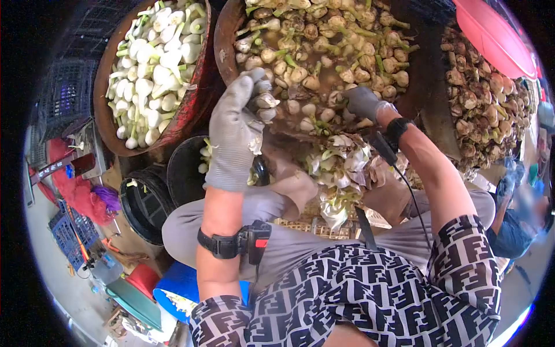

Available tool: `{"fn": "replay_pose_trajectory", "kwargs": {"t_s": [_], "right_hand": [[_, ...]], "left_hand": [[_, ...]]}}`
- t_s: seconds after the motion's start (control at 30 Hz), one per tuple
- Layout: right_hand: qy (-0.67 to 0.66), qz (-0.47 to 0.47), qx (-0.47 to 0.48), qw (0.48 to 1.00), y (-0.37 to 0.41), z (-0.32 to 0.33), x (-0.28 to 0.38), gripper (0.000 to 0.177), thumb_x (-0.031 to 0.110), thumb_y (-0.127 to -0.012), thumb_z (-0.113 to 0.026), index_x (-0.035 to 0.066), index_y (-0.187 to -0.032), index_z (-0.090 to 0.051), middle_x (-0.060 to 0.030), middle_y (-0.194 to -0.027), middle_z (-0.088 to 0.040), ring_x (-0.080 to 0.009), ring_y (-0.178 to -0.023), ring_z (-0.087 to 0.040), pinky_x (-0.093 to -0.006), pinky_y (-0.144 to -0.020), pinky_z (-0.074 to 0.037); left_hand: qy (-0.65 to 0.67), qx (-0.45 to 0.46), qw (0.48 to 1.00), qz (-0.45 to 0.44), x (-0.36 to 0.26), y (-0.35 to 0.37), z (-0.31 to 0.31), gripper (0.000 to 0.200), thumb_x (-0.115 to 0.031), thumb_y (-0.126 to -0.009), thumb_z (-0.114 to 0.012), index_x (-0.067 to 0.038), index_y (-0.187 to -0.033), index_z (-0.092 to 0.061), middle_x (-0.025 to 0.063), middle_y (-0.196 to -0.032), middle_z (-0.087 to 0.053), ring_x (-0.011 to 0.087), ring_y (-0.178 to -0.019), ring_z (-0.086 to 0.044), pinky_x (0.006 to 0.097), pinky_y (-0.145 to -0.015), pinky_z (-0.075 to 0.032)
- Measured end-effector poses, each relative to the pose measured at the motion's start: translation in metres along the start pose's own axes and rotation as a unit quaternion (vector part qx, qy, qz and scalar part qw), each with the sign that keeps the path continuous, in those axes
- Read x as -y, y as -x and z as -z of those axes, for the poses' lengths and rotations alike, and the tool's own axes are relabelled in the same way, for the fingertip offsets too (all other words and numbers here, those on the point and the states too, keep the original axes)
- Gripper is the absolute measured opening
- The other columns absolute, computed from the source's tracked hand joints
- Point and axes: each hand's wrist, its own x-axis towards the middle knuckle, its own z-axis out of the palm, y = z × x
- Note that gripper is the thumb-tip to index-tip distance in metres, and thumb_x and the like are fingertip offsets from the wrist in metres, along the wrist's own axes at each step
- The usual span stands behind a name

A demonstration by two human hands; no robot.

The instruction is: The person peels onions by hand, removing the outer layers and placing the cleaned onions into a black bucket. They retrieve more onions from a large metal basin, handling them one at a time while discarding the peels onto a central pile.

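Note:
My left hand (234, 127), in a grey glove, is raised at the near left rim of the rusty tub (226, 43), its fingers curled round a brownish garlic bulb (266, 101). My right hand (367, 103), also gloved, reaches down among the unpeeled bulbs (352, 58) lying in brown water; its fingertips are partly hidden there, and what they hold, if anything, cannot be made out. Below the tub, between my knees, lies a heap of peeled skins (341, 165).
On the left, a second rusty tub (107, 113) holds white peeled bulbs. Black buckets (144, 202) stand below it. Unwashed bulbs (485, 104) are piled on the right under a pink basin (494, 34). Another person (514, 228) sits at the far right.

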Motion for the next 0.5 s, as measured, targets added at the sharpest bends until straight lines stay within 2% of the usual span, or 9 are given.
{"fn": "replay_pose_trajectory", "kwargs": {"t_s": [0.03,0.1,0.13,0.17,0.23,0.3,0.33,0.43,0.5], "right_hand": [[-0.066,-0.024,-0.023,0.997,0.012,0.015,0.010,0.023,0.011,-0.076,-0.053,0.002,-0.095,-0.061,-0.0140,-0.089,-0.064,-0.0301,-0.081,-0.062,-0.0365,-0.072,-0.048],[-0.195,-0.071,-0.071,0.976,0.033,0.036,0.023,0.022,0.009,-0.075,-0.054,0.001,-0.094,-0.061,-0.0143,-0.090,-0.064,-0.0302,-0.081,-0.062,-0.0360,-0.073,-0.048],[-0.320,-0.048,-0.099,0.941,0.047,0.046,0.028,0.021,0.007,-0.074,-0.054,0.001,-0.094,-0.061,-0.0117,-0.086,-0.065,-0.0235,-0.078,-0.063,-0.0321,-0.071,-0.048],[-0.394,-0.025,-0.096,0.914,0.056,0.054,0.031,0.021,0.007,-0.077,-0.054,0.002,-0.096,-0.062,-0.0095,-0.088,-0.065,-0.0199,-0.079,-0.062,-0.0306,-0.071,-0.048],[-0.536,0.020,-0.088,0.840,0.075,0.071,0.041,0.022,0.007,-0.081,-0.054,0.002,-0.100,-0.063,-0.0050,-0.093,-0.064,-0.0128,-0.079,-0.059,-0.0278,-0.071,-0.048],[-0.651,0.005,-0.087,0.754,0.101,0.094,0.064,0.022,0.007,-0.084,-0.053,0.000,-0.104,-0.060,-0.0045,-0.096,-0.062,-0.0131,-0.080,-0.059,-0.0256,-0.070,-0.048],[-0.703,-0.002,-0.086,0.706,0.108,0.101,0.076,0.022,0.007,-0.086,-0.052,-0.001,-0.106,-0.058,-0.0042,-0.097,-0.062,-0.0132,-0.081,-0.059,-0.0244,-0.070,-0.048],[-0.804,-0.017,-0.162,0.572,0.100,0.071,0.098,0.020,0.023,-0.085,-0.059,0.004,-0.091,-0.061,0.0017,-0.080,-0.057,-0.0056,-0.063,-0.050,-0.0199,-0.057,-0.041],[-0.766,-0.053,-0.159,0.621,0.107,0.069,0.113,0.022,0.025,-0.083,-0.061,0.003,-0.086,-0.061,0.0031,-0.070,-0.055,-0.0047,-0.058,-0.047,-0.0197,-0.052,-0.037]], "left_hand": [[-0.030,0.007,0.999,0.013,0.005,-0.001,-0.002,0.026,-0.018,-0.088,-0.052,0.002,-0.104,-0.056,0.0055,-0.084,-0.058,0.0107,-0.066,-0.056,0.0225,-0.055,-0.047],[-0.235,0.043,0.971,0.002,0.015,-0.001,-0.010,0.032,-0.025,-0.089,-0.052,0.000,-0.110,-0.055,0.0047,-0.093,-0.058,0.0097,-0.075,-0.056,0.0213,-0.064,-0.048],[-0.273,0.059,0.960,0.025,0.024,-0.004,-0.007,0.047,-0.024,-0.079,-0.065,-0.003,-0.118,-0.049,0.0087,-0.106,-0.056,0.0171,-0.092,-0.056,0.0274,-0.079,-0.047],[-0.381,0.094,0.918,-0.062,0.034,-0.004,-0.006,0.054,-0.023,-0.075,-0.068,-0.004,-0.121,-0.046,0.0102,-0.111,-0.053,0.0201,-0.099,-0.053,0.0296,-0.084,-0.044],[-0.573,0.157,0.771,-0.229,0.052,0.001,-0.009,0.070,-0.020,-0.067,-0.075,-0.005,-0.126,-0.040,0.0132,-0.121,-0.048,0.0261,-0.112,-0.047,0.0339,-0.095,-0.037],[-0.598,0.189,0.755,-0.191,0.070,0.004,-0.005,0.086,-0.020,-0.059,-0.079,-0.008,-0.131,-0.033,0.0157,-0.130,-0.039,0.0298,-0.123,-0.035,0.0357,-0.103,-0.027],[-0.598,0.189,0.749,-0.214,0.076,0.007,-0.004,0.079,-0.018,-0.060,-0.078,-0.007,-0.127,-0.038,0.0145,-0.125,-0.043,0.0281,-0.117,-0.042,0.0343,-0.099,-0.033],[-0.554,0.157,0.804,-0.149,0.078,0.015,-0.008,0.072,-0.019,-0.060,-0.079,-0.006,-0.121,-0.043,0.0127,-0.118,-0.049,0.0249,-0.109,-0.049,0.0331,-0.094,-0.038],[-0.566,0.168,0.781,-0.205,0.081,0.020,-0.010,0.068,-0.020,-0.060,-0.079,-0.006,-0.117,-0.045,0.0113,-0.113,-0.052,0.0237,-0.105,-0.051,0.0325,-0.091,-0.040]]}}
